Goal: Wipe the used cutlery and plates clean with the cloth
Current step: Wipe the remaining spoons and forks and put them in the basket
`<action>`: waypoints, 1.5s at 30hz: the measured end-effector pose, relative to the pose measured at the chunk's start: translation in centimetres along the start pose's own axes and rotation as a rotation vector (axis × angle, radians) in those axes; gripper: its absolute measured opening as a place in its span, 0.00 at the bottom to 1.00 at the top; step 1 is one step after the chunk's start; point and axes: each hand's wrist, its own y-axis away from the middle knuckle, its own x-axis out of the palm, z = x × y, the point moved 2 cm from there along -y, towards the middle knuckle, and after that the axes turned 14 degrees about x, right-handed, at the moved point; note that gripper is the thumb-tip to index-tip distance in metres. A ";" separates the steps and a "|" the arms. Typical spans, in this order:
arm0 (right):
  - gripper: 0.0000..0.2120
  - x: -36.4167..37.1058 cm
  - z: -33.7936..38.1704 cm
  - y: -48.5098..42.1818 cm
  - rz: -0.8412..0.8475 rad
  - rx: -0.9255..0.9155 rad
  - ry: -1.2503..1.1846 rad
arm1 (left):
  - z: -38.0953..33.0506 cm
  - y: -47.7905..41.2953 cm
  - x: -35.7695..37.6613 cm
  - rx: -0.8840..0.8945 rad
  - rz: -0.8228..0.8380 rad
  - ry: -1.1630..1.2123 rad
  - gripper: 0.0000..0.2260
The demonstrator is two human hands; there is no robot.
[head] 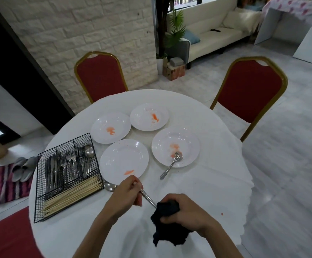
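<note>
four plates (121, 155), one cloth (167, 228) — right hand (188, 209), one utensil (148, 198) — left hand (126, 192)

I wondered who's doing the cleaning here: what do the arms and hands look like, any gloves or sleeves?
Two bare hands, the left hand and the right hand: no gloves, and no ring, watch or bracelet visible. Both forearms are bare down to the picture's bottom edge, so no sleeve shows.

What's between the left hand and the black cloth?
Head view: a silver metal cutlery handle, gripped by the left hand, enters the black cloth in the right hand.
</note>
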 end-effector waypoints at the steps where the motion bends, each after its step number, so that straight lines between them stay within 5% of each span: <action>1: 0.12 -0.3 -0.1 0.1 -0.022 -0.008 -0.053 | 0.2 0.4 0.1 -0.023 0.006 0.044 0.09; 10: 0.08 -3.6 -1.0 -1.2 -0.427 0.024 -0.826 | 2.2 4.1 2.5 -0.161 0.129 0.215 0.09; 18: 0.15 -1.5 0.1 -1.2 -0.292 -0.013 -0.956 | 2.0 4.0 3.0 -0.222 -0.314 0.343 0.10; 24: 0.11 -0.5 0.7 -1.4 -0.177 -0.002 -1.128 | 1.7 3.8 2.9 -0.145 -0.453 0.277 0.09; 31: 0.10 1.3 2.2 -1.9 -0.257 -0.033 -0.868 | 0.7 3.7 7.0 -0.025 0.225 0.026 0.08; 38: 0.08 1.0 1.9 -1.0 -0.240 0.029 -0.513 | 0.1 1.7 3.1 -0.034 -0.207 0.121 0.05; 45: 0.11 2.8 2.8 0.1 -0.041 0.036 -0.365 | 0.5 1.4 2.0 -0.008 -0.221 0.006 0.05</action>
